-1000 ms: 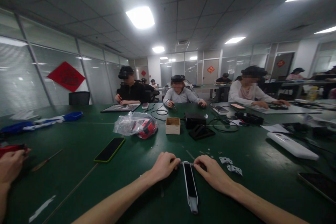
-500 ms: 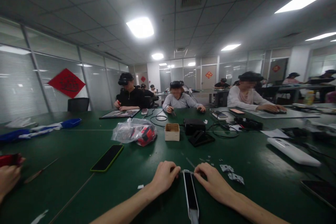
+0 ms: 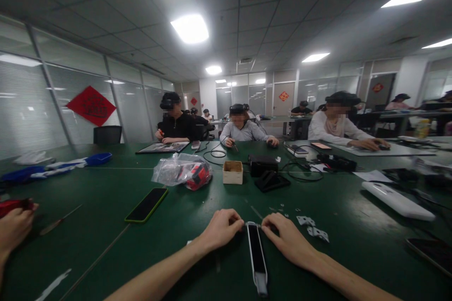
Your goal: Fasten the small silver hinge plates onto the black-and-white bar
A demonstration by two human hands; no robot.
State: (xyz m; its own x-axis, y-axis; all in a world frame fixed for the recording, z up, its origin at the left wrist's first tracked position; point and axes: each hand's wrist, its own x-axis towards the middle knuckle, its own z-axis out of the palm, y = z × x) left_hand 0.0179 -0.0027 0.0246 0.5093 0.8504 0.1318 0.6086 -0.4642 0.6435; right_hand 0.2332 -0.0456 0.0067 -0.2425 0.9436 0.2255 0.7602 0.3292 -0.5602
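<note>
A long, narrow device with a white frame and a black middle [image 3: 257, 253] lies on the green table, its grey tapered end towards me. At its far end, my left hand [image 3: 222, 229] is on the left side, thumb and forefinger pinched together. Facing it across that end, my right hand [image 3: 285, 237] is also closed in a pinch. Something small seems to run between the fingertips, too small to make out. Just beyond lies a thin clear strip [image 3: 256, 212]. Small white-grey parts [image 3: 318, 233] and a tiny ring [image 3: 297, 209] sit right of my right hand.
A green-edged phone [image 3: 146, 205] lies to the left, with a plastic bag [image 3: 171, 172], small box [image 3: 232, 173] and black stand [image 3: 271, 180] farther back. A white oblong case [image 3: 398, 201] is at right. Another person's hand [image 3: 17, 228] shows at left; several people sit opposite.
The view has tilted slightly, so the table and its objects sit a little higher in the picture. Both hands stay pinched at the device's far end.
</note>
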